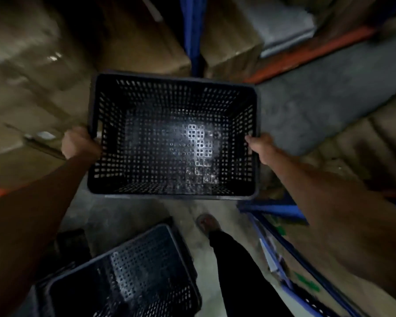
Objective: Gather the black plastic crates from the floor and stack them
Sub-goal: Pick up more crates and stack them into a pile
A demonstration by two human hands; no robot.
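Both forearms frame the carried black crate (173, 136), held mouth-up and empty above the floor (133, 211). Left hand (79, 143) clasps its left rim, right hand (260, 146) its right rim. Below the carried crate, toward the camera, a second crate (124, 275) waits tilted. Judgement: keep the load level, square it over that one, then lower evenly.

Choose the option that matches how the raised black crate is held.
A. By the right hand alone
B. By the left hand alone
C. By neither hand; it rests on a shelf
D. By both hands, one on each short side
D: the left hand holds the crate at its left rim and the right hand at its right rim, with the crate lifted over the floor and open side up.
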